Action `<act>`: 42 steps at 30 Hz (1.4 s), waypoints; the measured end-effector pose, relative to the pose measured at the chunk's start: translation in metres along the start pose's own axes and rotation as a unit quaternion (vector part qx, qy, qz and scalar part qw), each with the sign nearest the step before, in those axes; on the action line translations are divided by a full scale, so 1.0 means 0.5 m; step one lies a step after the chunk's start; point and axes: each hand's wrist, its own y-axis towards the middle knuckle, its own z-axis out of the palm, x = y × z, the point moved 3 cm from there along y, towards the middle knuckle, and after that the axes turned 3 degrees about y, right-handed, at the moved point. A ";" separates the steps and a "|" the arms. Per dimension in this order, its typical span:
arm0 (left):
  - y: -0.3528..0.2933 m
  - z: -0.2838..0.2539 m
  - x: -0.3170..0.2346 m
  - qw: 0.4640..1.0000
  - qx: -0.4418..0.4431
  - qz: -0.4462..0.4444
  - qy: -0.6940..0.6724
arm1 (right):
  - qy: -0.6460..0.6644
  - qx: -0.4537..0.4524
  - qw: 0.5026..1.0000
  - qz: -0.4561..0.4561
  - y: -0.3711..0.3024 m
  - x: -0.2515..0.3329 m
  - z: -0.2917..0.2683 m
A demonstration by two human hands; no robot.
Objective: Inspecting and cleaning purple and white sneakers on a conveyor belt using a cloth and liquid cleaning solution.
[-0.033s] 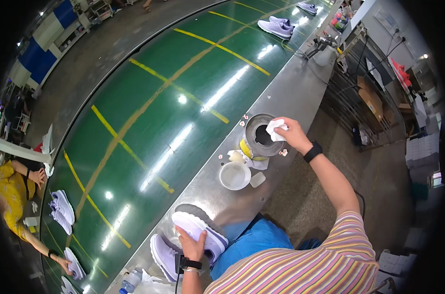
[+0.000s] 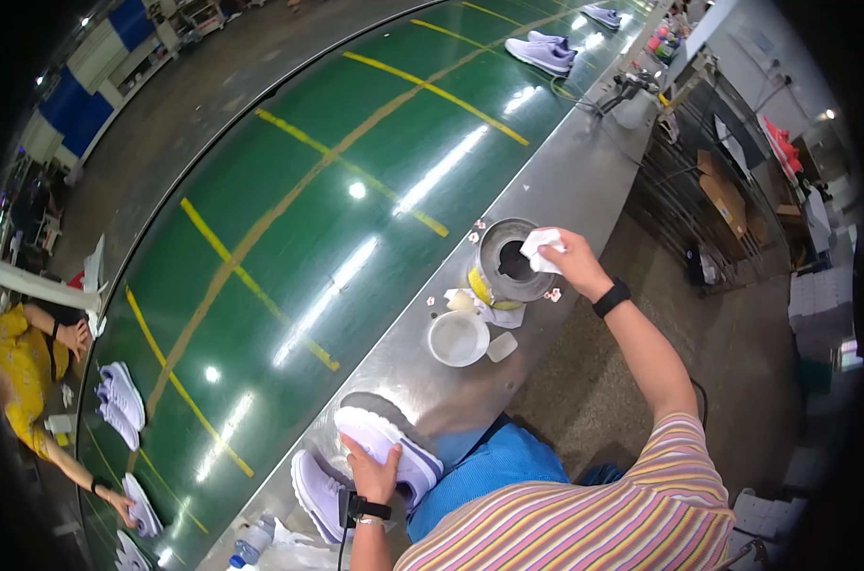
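Note:
At the lower middle, my left hand (image 2: 373, 471) is closed on a lavender sneaker (image 2: 386, 433), tilted with part of its pale sole facing up. The sneaker's mate (image 2: 315, 481) lies beside it on the metal ledge. My right hand (image 2: 575, 263) pinches a folded white cloth or tissue (image 2: 542, 249) over the rim of a round metal can (image 2: 494, 255). The can's middle opening is dark, and what is inside cannot be made out. Close to the can stands a white bowl (image 2: 457, 339), with a small whitish block (image 2: 501, 347) to its right.
A green conveyor (image 2: 289, 247) with yellow lines runs along the ledge. Lavender sneakers (image 2: 541, 55) sit at its far end, and another pair (image 2: 120, 404) at the left. A co-worker's hand (image 2: 119, 507) touches a sneaker there. A plastic bottle (image 2: 251, 545) lies at the near edge.

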 end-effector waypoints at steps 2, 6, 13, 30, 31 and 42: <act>0.004 0.006 0.012 0.999 -0.004 0.034 0.001 | 0.248 -0.018 0.967 0.049 -0.004 -0.050 0.001; 0.033 0.021 0.005 0.998 -0.006 0.058 0.022 | 0.337 0.016 0.940 0.058 -0.085 0.043 0.040; 0.026 0.027 0.015 0.999 -0.013 0.017 0.047 | 0.330 0.223 0.908 0.134 -0.208 0.148 0.391; 0.030 0.027 0.014 1.000 -0.005 -0.007 -0.008 | -0.128 0.492 0.859 -0.062 -0.142 0.158 0.711; 0.029 0.027 0.015 1.000 -0.004 -0.010 -0.012 | -0.145 0.488 0.858 -0.061 -0.142 0.159 0.715; 0.030 0.023 0.006 1.000 -0.022 -0.013 -0.018 | -0.139 0.543 0.827 0.032 -0.128 0.159 0.722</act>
